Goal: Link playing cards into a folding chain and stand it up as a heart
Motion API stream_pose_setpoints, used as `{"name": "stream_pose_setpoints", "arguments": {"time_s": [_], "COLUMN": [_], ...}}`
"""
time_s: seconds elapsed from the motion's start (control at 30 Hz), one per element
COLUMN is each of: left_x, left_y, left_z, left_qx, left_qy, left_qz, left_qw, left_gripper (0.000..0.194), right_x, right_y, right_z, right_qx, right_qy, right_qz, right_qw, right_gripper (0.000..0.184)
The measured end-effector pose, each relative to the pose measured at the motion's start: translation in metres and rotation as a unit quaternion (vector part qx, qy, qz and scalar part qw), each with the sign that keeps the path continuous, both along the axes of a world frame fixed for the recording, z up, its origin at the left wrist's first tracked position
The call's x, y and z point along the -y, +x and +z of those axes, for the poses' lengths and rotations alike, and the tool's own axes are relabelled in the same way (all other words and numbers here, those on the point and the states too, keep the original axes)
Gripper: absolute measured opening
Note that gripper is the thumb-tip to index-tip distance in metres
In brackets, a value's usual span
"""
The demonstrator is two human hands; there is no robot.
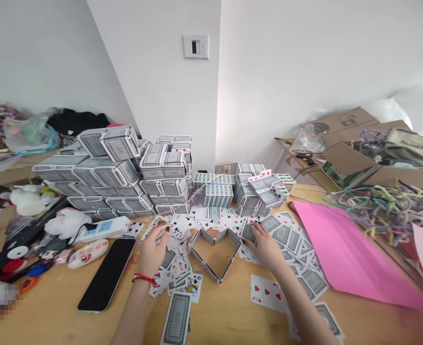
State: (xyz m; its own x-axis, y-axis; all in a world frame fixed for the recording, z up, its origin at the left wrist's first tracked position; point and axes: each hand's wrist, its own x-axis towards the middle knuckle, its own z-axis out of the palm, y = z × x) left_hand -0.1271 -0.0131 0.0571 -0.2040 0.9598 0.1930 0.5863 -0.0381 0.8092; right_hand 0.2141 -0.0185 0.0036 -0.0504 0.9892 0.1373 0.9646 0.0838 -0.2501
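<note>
A heart-shaped frame (216, 277) made of folded playing cards stands on the table between my hands. My left hand (154, 250), with a red cord at the wrist, is at the left of the frame above loose face-up cards (178, 266). Its fingers are curled together, and what they hold, if anything, is hidden. To the right of the frame, my right hand (264, 243) rests with fingers stretched out, touching a patterned card back (247, 231). More face-down cards (293, 240) spread out beside it. A three of hearts (265, 291) lies near my right forearm.
Stacked blocks of folded cards (107, 170) rise at the back left, with smaller stacks (249, 194) at the back right. A black phone (107, 275), a power strip (103, 229), pink paper (348, 254) and tangled yarn (380, 206) flank the work area.
</note>
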Motion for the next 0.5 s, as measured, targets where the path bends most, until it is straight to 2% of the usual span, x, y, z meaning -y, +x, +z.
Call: {"name": "stream_pose_setpoints", "arguments": {"time_s": [0.07, 0.17, 0.33, 0.5], "left_x": [0.003, 0.005, 0.005, 0.016], "left_y": [-0.005, -0.004, 0.003, -0.002], "left_z": [-0.005, -0.009, -0.012, -0.012], "left_qx": [-0.047, -0.105, -0.171, -0.211], "left_qy": [0.004, 0.021, 0.065, 0.073], "left_qz": [0.007, -0.010, -0.057, -0.002], "left_qw": [0.999, 0.994, 0.981, 0.975], "left_gripper": [0.028, 0.025, 0.023, 0.028], "right_x": [0.001, 0.002, 0.001, -0.001], "right_y": [-0.004, -0.008, -0.005, 0.003], "right_z": [0.000, 0.009, 0.025, 0.024], "right_qx": [0.044, 0.089, 0.104, 0.110], "right_qy": [0.011, 0.031, 0.057, 0.080], "right_qz": [0.012, 0.040, 0.077, 0.077], "right_qw": [0.999, 0.995, 0.990, 0.988], "right_gripper": [0.042, 0.031, 0.025, 0.027]}}
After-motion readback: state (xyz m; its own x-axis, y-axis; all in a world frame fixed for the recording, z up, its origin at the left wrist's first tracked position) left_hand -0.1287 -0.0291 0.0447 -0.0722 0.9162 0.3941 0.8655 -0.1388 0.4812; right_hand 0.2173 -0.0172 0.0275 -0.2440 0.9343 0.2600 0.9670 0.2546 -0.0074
